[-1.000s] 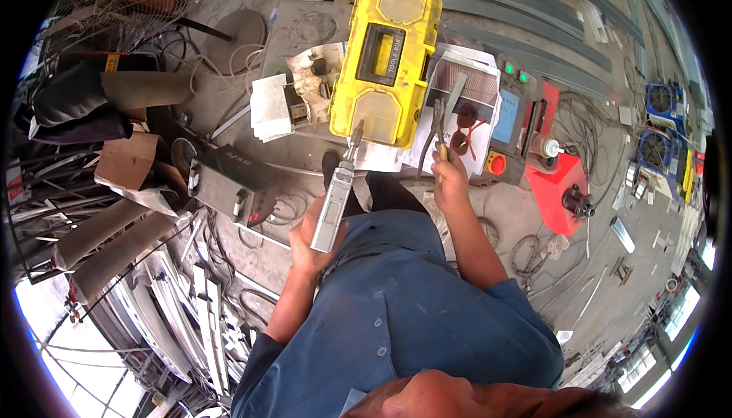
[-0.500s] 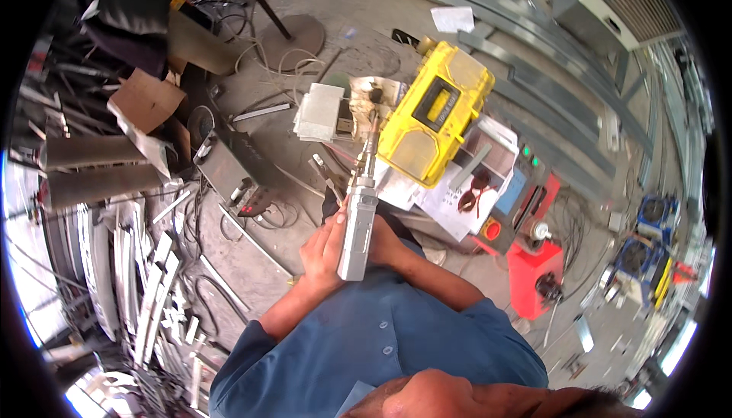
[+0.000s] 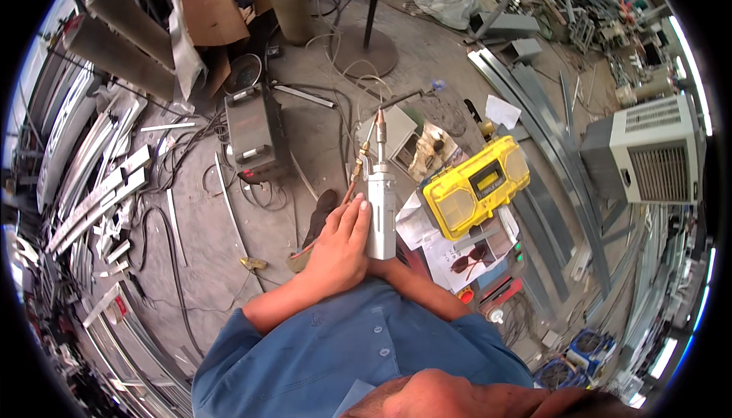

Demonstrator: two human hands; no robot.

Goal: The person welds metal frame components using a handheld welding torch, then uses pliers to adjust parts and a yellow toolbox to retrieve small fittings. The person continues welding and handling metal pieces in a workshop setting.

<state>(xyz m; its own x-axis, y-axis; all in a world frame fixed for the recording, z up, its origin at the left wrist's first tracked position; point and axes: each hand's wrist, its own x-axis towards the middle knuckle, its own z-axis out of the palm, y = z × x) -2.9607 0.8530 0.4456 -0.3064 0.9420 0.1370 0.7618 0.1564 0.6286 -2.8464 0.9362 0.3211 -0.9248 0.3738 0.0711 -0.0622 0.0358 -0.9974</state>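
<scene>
A silver welding gun (image 3: 381, 216) with a copper-coloured nozzle points away from my body. My left hand (image 3: 339, 250) lies along its left side, fingers close together and bent only slightly, their tips at the gun's edge. A thin feed tube (image 3: 357, 178) runs beside the barrel to the nozzle and passes by the left fingers. My right hand (image 3: 376, 266) is under the gun; the body hides its fingers, and only the wrist and forearm show. Right of the gun, a yellow plastic case (image 3: 473, 189) rests near papers (image 3: 450, 262) and sunglasses (image 3: 469, 259).
A dark metal box (image 3: 255, 132) with handles stands on the floor at left. Beyond the nozzle are pale plates (image 3: 393, 132), a soiled glove (image 3: 433, 151) and a round stand base (image 3: 366, 52). Metal profiles lie on both sides; cables cross the floor. An air cooler (image 3: 648, 151) stands at right.
The view has turned, so the surroundings appear shifted and rotated clockwise. The gun now points straighter ahead, left of the yellow case. My left fingers stretch farther along the gun's side.
</scene>
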